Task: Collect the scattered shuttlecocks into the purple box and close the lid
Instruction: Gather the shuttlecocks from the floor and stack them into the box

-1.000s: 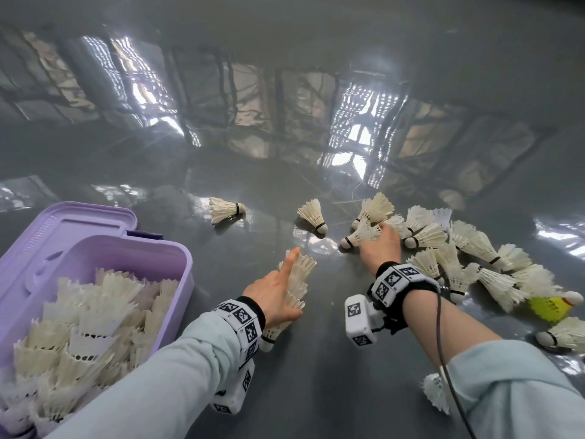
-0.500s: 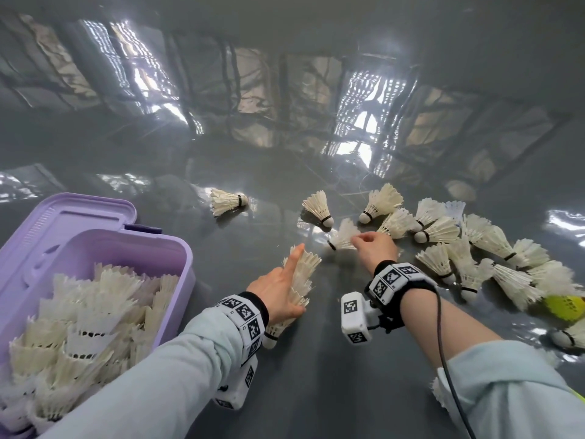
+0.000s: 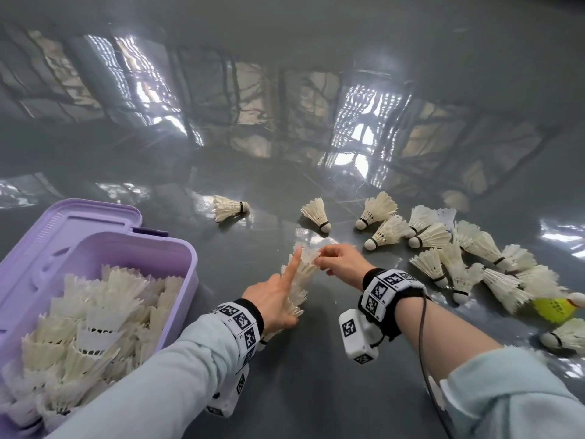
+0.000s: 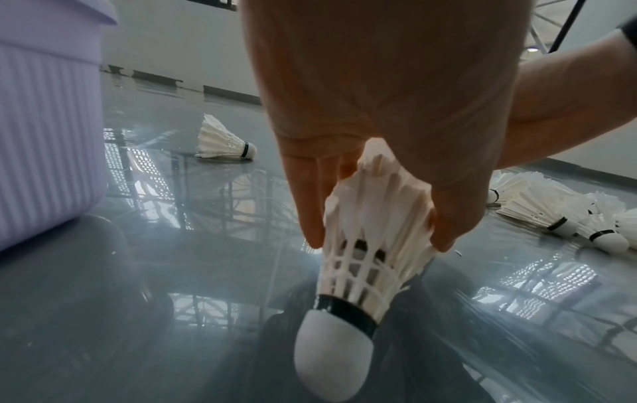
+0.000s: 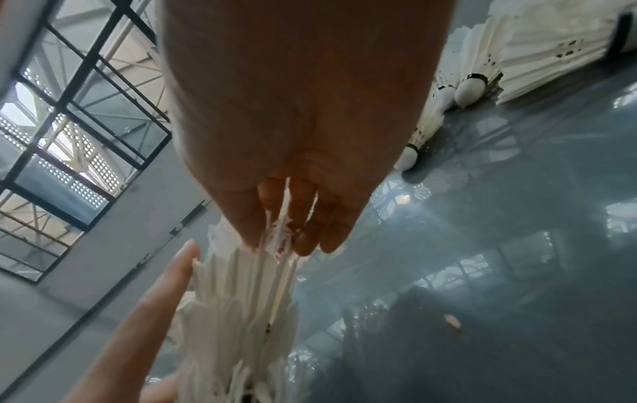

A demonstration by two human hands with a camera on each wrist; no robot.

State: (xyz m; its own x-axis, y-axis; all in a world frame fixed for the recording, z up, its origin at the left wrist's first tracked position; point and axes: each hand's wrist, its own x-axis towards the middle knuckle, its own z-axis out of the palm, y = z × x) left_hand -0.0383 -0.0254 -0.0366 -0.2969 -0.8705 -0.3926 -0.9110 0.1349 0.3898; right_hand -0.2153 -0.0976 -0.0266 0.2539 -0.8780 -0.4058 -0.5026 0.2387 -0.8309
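- Purple box (image 3: pixel 177 274) sits at your left, lid (image 3: pixel 79 220) swung open behind it, packed with white shuttlecocks (image 3: pixel 95 308).
- Your left hand (image 3: pixel 275 299) grips a nested stack (image 3: pixel 300 280), forefinger straight along it.
- Your right hand (image 3: pixel 340 264) pinches the stack's top feathers.
- Loose shuttlecocks (image 3: pixel 474 251) lie on the grey floor (image 3: pixel 316 391) at your right.

Right hand (image 5: pixel 293 131), seen from the wrist, fingertips (image 5: pixel 306 245) pinching the feather tips of the topmost shuttlecock on a nested stack of white shuttlecocks (image 5: pixel 241 308). Left hand (image 5: pixel 137 327) alongside the stack at lower left, one straight finger lying against the feathers. Grey glossy floor (image 5: pixel 500 272) beneath; several loose white shuttlecocks (image 5: pixel 482 68) lying at upper right, cork ends with black bands; large dark-framed windows (image 5: pixel 69 136) at left.
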